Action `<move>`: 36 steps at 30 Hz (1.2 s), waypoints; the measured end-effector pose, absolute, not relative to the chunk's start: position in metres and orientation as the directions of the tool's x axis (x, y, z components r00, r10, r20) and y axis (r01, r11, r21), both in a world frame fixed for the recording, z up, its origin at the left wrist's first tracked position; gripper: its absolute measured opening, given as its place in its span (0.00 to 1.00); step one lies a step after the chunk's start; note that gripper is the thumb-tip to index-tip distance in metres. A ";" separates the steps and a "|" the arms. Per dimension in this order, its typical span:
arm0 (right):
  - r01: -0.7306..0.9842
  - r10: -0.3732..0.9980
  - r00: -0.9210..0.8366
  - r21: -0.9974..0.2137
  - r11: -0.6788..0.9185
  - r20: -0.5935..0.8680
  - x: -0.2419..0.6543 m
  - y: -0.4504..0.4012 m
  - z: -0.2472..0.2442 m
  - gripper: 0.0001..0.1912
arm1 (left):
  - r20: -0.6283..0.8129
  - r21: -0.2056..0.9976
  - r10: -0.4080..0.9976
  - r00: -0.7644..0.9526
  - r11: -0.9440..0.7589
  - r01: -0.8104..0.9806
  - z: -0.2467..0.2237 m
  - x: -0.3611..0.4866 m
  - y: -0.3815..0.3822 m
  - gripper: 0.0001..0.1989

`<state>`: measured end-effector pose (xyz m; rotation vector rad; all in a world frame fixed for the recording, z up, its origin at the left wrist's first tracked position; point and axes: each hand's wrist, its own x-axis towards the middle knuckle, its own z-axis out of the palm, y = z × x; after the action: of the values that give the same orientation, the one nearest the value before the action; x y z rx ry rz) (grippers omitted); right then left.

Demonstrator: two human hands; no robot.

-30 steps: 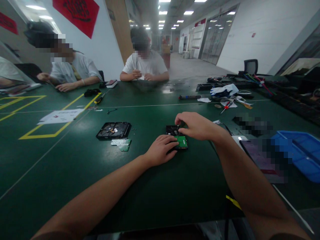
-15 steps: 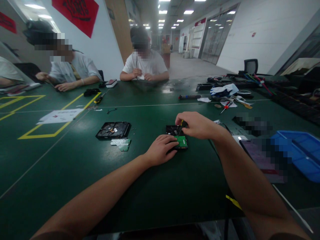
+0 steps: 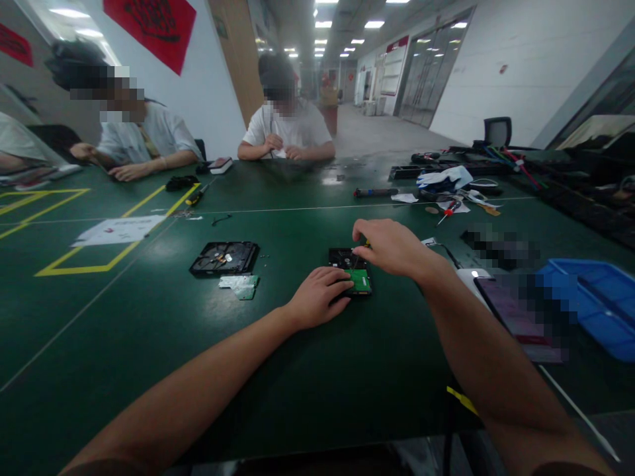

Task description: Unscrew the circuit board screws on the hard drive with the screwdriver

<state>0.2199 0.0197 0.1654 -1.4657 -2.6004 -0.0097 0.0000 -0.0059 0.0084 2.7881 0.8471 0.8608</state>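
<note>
A small black hard drive (image 3: pixel 340 255) with a green circuit board (image 3: pixel 361 283) lies on the table in front of me. My left hand (image 3: pixel 322 297) grips its left side, fingers over the board and thumb at the near edge. Above the drive's right side, my right hand (image 3: pixel 384 244) is closed round a screwdriver (image 3: pixel 368 243) with a yellow and black handle. Its shaft points down at the drive, and most of the handle is hidden by the fingers. Further left rests a larger opened hard drive (image 3: pixel 224 258), with a detached circuit board (image 3: pixel 240 286) just below it and tiny screws (image 3: pixel 265 256) beside it.
A blue tray (image 3: pixel 590 297) and a phone-like dark slab (image 3: pixel 516 311) lie right of my forearm. Gloves (image 3: pixel 445 178), a red screwdriver (image 3: pixel 449 209) and cables are further back right. A white paper (image 3: pixel 119 230) lies left. Two people sit across the table.
My right hand has shifted slightly, with the screwdriver handle showing less between its fingers. My left hand and the hard drive have stayed almost still.
</note>
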 end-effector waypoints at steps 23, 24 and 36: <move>0.794 0.812 -0.570 -0.170 0.584 0.127 0.219 0.014 0.169 0.16 | 0.490 0.249 0.540 0.685 -0.839 0.484 0.008 -0.001 -0.006 0.18; 0.812 0.826 -0.550 -0.149 0.564 0.128 0.218 0.013 0.170 0.14 | 0.489 0.251 0.542 0.684 -0.838 0.485 0.008 -0.001 -0.006 0.19; 0.798 0.807 -0.577 -0.122 0.590 0.130 0.220 0.017 0.167 0.10 | 0.485 0.248 0.547 0.683 -0.834 0.492 0.007 -0.001 -0.006 0.18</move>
<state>0.2195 0.0168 0.1666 -1.3468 -2.6451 0.0748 -0.0007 -0.0058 0.0071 2.7916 0.8645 0.8527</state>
